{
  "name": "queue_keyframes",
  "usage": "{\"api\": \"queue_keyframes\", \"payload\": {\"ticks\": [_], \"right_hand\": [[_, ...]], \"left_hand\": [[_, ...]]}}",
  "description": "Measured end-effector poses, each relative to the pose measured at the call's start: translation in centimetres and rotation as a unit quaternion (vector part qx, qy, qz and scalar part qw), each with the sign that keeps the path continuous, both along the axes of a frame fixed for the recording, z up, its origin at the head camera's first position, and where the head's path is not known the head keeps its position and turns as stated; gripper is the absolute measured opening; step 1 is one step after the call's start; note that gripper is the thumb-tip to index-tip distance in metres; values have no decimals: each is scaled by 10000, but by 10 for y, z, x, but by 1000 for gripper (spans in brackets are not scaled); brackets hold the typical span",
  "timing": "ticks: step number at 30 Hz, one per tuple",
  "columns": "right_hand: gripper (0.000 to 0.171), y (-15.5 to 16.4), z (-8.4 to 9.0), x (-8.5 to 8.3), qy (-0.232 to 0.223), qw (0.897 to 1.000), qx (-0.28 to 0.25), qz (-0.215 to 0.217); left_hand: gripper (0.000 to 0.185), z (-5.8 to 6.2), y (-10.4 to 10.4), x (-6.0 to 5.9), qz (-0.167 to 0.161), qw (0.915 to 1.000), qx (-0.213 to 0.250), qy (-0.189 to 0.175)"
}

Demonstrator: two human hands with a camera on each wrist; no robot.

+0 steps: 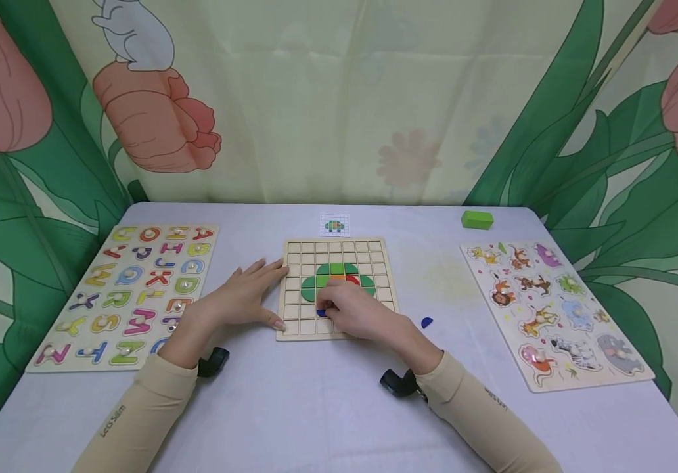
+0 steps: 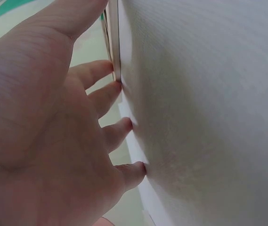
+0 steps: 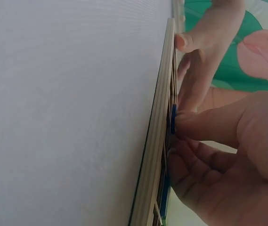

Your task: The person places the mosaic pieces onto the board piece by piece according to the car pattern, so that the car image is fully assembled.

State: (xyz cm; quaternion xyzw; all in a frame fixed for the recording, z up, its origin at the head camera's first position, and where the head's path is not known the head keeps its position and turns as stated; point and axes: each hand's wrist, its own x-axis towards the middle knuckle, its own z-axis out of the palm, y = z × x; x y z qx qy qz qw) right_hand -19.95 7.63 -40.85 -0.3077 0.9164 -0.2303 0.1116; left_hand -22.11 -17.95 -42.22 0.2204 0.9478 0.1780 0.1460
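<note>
A wooden grid board [image 1: 293, 328] lies in the middle of the table, with green, orange and red flat pieces set in its squares. My right hand [image 1: 353, 310] is over its lower middle, thumb and fingers pinching a small blue piece [image 1: 320, 313] at the grid. In the right wrist view the thumb meets this blue piece [image 3: 174, 117] at the board's face. My left hand [image 1: 243, 293] spreads its fingers at the board's left side, thumb and index fingertip touching the edge. A blue half-round piece [image 1: 427, 322] lies on the table right of the board.
A small pattern card [image 1: 334, 225] lies behind the grid board. An alphabet puzzle board [image 1: 96, 322] is on the left, an animal puzzle board [image 1: 552, 315] on the right. At the back right stands a green block [image 1: 477, 219]. A printed curtain hangs behind the table.
</note>
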Motion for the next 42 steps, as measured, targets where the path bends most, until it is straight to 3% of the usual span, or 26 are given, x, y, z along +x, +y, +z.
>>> {"api": "queue_keyframes", "payload": {"ticks": [8,15,25,34,42], "right_hand": [[18,10,10,-1,95,9994,-271,205],[17,30,20,-2,25,9997,-236,46],[20,72,26,-11,-363,9986,42,-385],[21,103,37,-7,-785,9958,283,-377],[23,123,34,-5,-1045,9931,460,-250]], "left_hand": [[117,1,0,0,52,10000,-27,-67],[119,-1,2,-1,77,10000,-31,-55],[118,0,1,1,119,9999,34,-46],[118,3,3,2,79,10000,14,-11],[118,3,4,2,100,9999,32,-93]]}}
